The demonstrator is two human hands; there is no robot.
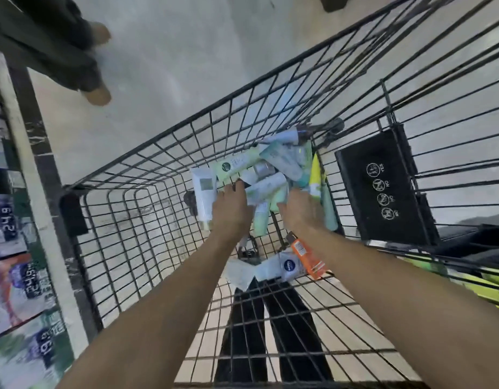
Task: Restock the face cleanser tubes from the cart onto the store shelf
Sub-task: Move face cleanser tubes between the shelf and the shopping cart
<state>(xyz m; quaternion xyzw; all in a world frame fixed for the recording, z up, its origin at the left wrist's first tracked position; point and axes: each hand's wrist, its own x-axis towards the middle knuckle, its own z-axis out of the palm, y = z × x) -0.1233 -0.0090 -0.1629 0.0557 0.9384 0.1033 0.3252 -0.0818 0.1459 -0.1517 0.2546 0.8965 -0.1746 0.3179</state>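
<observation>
Wire cart [147,175], both hands [232,207] in tube pile [273,169], fingertips hidden, grip unclear

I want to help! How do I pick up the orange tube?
Pinch the orange tube across its flat middle, reaching straight down from above. It lies flat on the cart floor apart from the pile, top side bare, though the right arm partly covers it.
</observation>
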